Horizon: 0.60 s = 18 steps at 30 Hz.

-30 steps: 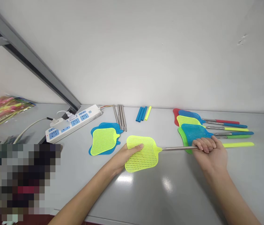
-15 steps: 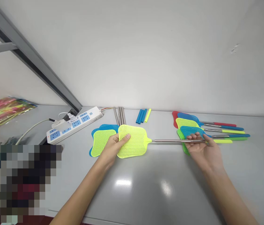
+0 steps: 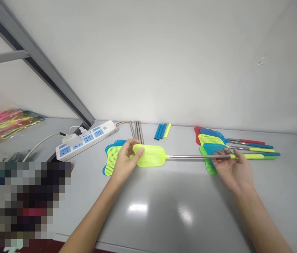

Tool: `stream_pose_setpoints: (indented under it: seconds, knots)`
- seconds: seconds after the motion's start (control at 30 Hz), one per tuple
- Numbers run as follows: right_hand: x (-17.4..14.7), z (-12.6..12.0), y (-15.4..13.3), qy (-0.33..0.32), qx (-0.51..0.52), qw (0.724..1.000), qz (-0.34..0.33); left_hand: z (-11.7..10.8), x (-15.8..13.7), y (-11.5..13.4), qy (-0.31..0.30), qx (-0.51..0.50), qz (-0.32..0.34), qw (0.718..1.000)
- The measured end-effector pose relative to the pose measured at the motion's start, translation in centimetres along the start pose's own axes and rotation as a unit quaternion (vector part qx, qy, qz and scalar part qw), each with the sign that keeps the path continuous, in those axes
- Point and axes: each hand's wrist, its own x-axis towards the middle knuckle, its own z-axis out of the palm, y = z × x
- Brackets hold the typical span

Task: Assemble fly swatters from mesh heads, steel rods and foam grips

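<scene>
A yellow fly swatter (image 3: pixel 153 157) lies level across both hands above the table. My left hand (image 3: pixel 126 160) pinches the left edge of its mesh head, thumb on top. Palm up, my right hand (image 3: pixel 235 172) holds the swatter where the metal rod meets the yellow grip, fingers beneath and thumb against it. Loose swatter heads, one yellow-green (image 3: pixel 111 161) and blue (image 3: pixel 119 142) behind it, lie beyond my left hand. Under and behind the right hand is a pile of swatters with handles, among them a red one (image 3: pixel 197 135) and a green one (image 3: pixel 208 165).
Metal rods (image 3: pixel 138 130) lie near the wall, beside several blue sleeves (image 3: pixel 160 131) and one yellow sleeve (image 3: pixel 167 130). A power strip (image 3: pixel 87 140) with plugged-in cables sits to the left. Bagged colourful items (image 3: pixel 8 123) rest further left, near a grey metal frame (image 3: pixel 45 70).
The swatter has turned about its rod, so its head now looks narrower. Both hands keep hold of it in nearly the same places, and the view has shifted slightly.
</scene>
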Motion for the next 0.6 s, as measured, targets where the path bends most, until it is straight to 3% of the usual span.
stream_pose_setpoints:
  seconds: [0.07,0.2,0.4,0.6]
  knots:
    - [0.2,-0.1,-0.2,-0.022,0.036,0.999,-0.018,0.3,-0.4,0.6,0.038,0.110,0.043,0.992]
    - [0.1,0.0,-0.2,-0.038,0.079,0.996,-0.020,1.7,-1.9,2.4,0.028,0.275,0.145,0.950]
    - [-0.3,0.1,0.8,-0.031,0.080,0.996,-0.002,5.2,-3.3,3.5,-0.175,0.306,0.217,0.910]
    - [-0.7,0.1,1.4,-0.034,0.083,0.995,0.040,8.8,-3.1,3.1,-0.264,0.370,0.213,0.865]
